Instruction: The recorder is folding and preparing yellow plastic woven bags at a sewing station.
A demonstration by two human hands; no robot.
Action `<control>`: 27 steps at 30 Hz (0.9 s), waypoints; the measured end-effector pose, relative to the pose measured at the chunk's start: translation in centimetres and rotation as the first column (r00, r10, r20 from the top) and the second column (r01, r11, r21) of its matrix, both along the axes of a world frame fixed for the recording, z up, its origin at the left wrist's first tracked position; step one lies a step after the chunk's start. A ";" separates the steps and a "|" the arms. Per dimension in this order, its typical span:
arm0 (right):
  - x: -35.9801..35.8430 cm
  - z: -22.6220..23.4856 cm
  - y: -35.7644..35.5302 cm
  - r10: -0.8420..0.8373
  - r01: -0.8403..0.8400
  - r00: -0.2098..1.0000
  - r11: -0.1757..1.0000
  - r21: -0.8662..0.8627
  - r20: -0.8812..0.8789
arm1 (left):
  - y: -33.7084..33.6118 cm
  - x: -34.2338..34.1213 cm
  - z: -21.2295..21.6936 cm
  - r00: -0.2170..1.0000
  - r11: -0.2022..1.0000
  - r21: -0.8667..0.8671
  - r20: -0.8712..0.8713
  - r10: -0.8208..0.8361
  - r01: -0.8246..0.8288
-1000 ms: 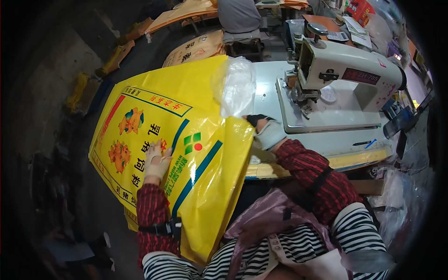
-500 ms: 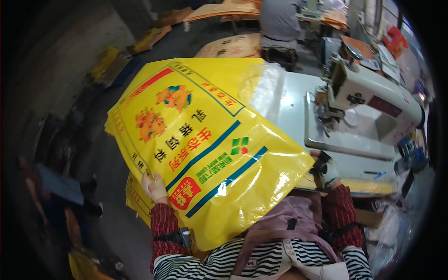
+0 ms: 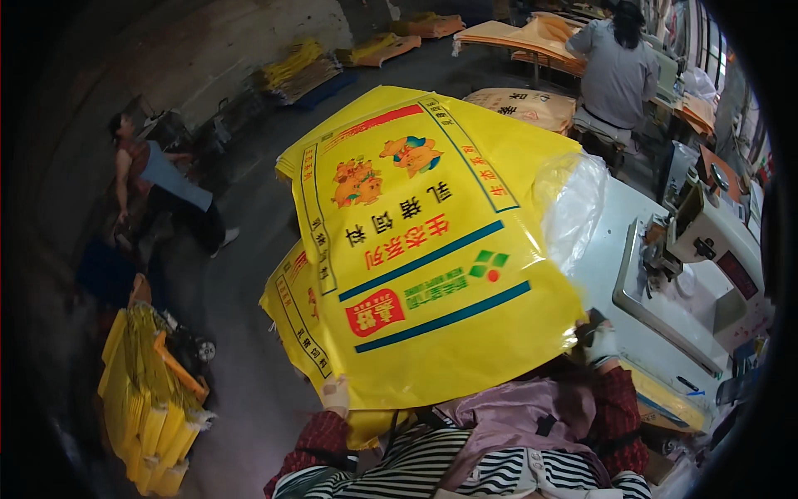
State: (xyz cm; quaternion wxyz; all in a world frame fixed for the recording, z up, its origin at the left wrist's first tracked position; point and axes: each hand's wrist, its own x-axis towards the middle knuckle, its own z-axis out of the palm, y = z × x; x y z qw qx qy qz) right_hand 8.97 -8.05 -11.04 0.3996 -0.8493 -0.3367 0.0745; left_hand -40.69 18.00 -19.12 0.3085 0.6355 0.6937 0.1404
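Note:
A large flat yellow sack [image 3: 440,324], printed with cartoon pigs, blue stripes and a red patch, spreads in front of me. At its near left corner my left hand [image 3: 335,396] is closed on the edge. My right hand [image 3: 600,341], in a pale glove with dark fingertips showing, is closed at the near right corner; part of its grip is hidden by the sack. More yellow sacks [image 3: 301,320] lie under this one and stick out at the left. Crumpled clear plastic film [image 3: 572,204] shows beyond its right edge.
A white sewing machine [image 3: 719,237] stands on a pale worktable [image 3: 603,254] at my right. Bundled yellow sacks [image 3: 150,399] rest on a cart at the left. One person [image 3: 170,179] is at the far left; another [image 3: 617,75] sits ahead. Sack piles [image 3: 303,71] line the wall.
The view has swung left, so the sewing machine appears farther right and the person and cart at left show. The sack's near edge lies flatter; both hands still hold its corners.

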 end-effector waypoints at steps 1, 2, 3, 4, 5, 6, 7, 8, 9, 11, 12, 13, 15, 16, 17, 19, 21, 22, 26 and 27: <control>-0.9 -0.9 2.4 0.113 -0.114 0.990 0.993 0.008 0.089 | 1.0 -2.8 -0.3 0.999 0.990 0.129 -0.013 0.052 -0.050; -3.3 -0.7 4.8 0.199 -0.202 0.966 0.979 0.001 0.165 | 2.9 -7.1 0.4 0.996 0.967 0.246 -0.038 0.083 -0.072; -6.5 2.8 6.8 0.244 -0.246 0.965 0.969 -0.005 -0.099 | 2.8 -9.2 1.8 0.993 0.956 0.291 -0.102 0.058 -0.026; -9.4 5.8 8.6 0.278 -0.298 0.891 0.955 0.001 -0.358 | 1.7 -11.1 3.1 0.985 0.943 0.332 -0.169 0.044 0.015; -11.2 5.1 9.6 0.328 -0.296 0.752 0.943 0.151 -0.573 | 0.4 -13.9 2.8 0.957 0.958 0.285 -0.272 0.106 -0.025; -12.3 4.1 10.5 0.379 -0.248 0.560 0.925 0.288 -0.736 | -0.5 -15.9 2.1 0.916 0.969 0.239 -0.371 0.153 -0.065; -13.1 4.1 11.4 0.422 -0.355 0.556 0.900 0.255 -0.716 | -1.6 -17.0 1.9 0.879 0.978 0.176 -0.440 0.182 -0.114; -13.8 4.1 12.1 0.465 -0.457 0.546 0.863 0.217 -0.697 | -2.6 -17.8 2.0 0.836 0.979 0.115 -0.510 0.203 -0.168; -14.1 3.8 12.3 0.510 -0.518 0.536 0.828 0.214 -0.673 | -3.4 -18.3 1.6 0.839 0.980 0.108 -0.506 0.200 -0.169; -15.1 4.5 13.1 0.576 -0.581 0.512 0.779 0.237 -0.637 | -5.0 -19.4 0.6 0.818 0.961 0.054 -0.514 0.260 -0.272; -15.6 5.0 13.6 0.644 -0.632 0.529 0.734 0.251 -0.553 | -5.6 -20.0 -0.2 0.814 0.957 0.047 -0.514 0.269 -0.286; -16.1 3.1 14.2 0.670 -0.616 0.496 0.720 0.319 -0.553 | -6.0 -20.7 -1.0 0.806 0.935 0.029 -0.497 0.321 -0.354; -16.1 -0.7 15.6 0.520 -0.504 0.324 0.802 0.321 -0.790 | -5.9 -20.4 -2.1 0.804 0.910 -0.008 -0.471 0.362 -0.414; -16.0 -2.1 16.2 0.508 -0.431 0.264 0.822 0.371 -0.820 | -5.1 -19.8 -1.8 0.813 0.881 -0.088 -0.437 0.384 -0.464; -16.0 -3.2 17.0 0.427 -0.321 0.110 0.870 0.375 -0.897 | -4.6 -19.6 -1.9 0.818 0.843 -0.172 -0.398 0.414 -0.510; -16.3 -5.8 18.1 0.409 -0.382 0.210 0.870 0.310 -0.888 | -5.0 -20.8 -3.2 0.827 0.858 -0.193 -0.431 0.361 -0.476; -16.6 -7.5 19.4 0.331 -0.500 0.462 0.864 0.067 -0.823 | -6.0 -22.0 -5.1 0.832 0.870 -0.219 -0.461 0.307 -0.442; -16.6 -8.0 19.9 0.331 -0.511 0.459 0.858 0.061 -0.824 | -6.5 -22.5 -6.0 0.796 0.837 -0.185 -0.464 0.388 -0.516; -15.9 -10.2 20.3 0.659 -0.773 0.573 0.632 -0.054 -0.487 | -7.7 -24.1 -7.6 0.787 0.827 -0.233 -0.513 0.342 -0.511; -15.7 -10.6 20.5 0.830 -0.869 0.494 0.462 -0.176 -0.260 | -7.3 -23.7 -7.6 0.790 0.823 -0.244 -0.510 0.341 -0.513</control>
